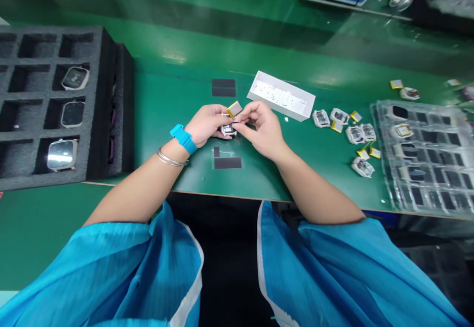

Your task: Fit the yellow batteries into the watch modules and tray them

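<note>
My left hand [208, 123] grips an opened smartwatch case [228, 130] with its inner parts showing. A small yellow-edged battery [234, 108] sticks up at the top of the case, beside my left fingers. Close against the case's right side is my right hand [259, 128], thumb and index finger pinched together at the battery's lower end. Whatever lies between those fingertips is too small to make out. Below the hands rests a clear sheet with dark adhesive strips [227, 162]; above them lies a black strip sheet [223, 88].
A white box [309, 108] with small bits stands behind my right hand. Several open watch cases [321, 118] with batteries lie to the right, beside stacked clear trays [387, 169]. On the left, a black foam tray [94, 119] holds watches. The table's front edge [237, 198] is near.
</note>
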`<state>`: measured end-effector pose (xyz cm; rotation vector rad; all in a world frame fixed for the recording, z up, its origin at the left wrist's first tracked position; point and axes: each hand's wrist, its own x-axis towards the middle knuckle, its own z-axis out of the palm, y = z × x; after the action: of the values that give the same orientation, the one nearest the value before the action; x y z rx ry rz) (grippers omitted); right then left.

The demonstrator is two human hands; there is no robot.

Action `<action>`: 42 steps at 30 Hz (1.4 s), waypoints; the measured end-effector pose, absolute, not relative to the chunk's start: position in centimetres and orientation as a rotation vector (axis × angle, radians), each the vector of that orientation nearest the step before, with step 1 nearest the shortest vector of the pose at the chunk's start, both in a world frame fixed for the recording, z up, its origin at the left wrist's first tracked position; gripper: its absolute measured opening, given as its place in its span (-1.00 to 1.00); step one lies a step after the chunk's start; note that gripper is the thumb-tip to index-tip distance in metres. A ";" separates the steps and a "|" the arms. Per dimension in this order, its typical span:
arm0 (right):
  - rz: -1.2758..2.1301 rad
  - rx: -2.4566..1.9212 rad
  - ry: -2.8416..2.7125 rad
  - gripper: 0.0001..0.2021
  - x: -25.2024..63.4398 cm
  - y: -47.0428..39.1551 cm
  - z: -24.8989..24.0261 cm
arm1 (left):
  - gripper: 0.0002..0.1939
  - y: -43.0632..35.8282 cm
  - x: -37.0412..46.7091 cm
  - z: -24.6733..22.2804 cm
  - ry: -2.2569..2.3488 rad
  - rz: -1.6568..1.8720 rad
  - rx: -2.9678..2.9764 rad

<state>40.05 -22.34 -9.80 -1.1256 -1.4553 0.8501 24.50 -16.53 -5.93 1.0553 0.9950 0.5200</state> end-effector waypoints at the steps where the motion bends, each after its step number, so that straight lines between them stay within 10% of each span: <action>1: 0.859 -1.134 -1.454 -0.70 40.0 -22.4 -9.7 | -0.86 -16.5 24.5 -6.0 1.000 0.512 1.057; 42: 0.563 -1.385 -1.553 -0.85 38.9 -23.4 -8.6 | -0.89 -16.5 24.4 -6.2 0.981 0.542 1.027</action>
<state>38.89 -23.44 -8.59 -1.3853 -1.5533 0.5627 24.41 -16.54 -6.24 1.0271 0.9807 0.5417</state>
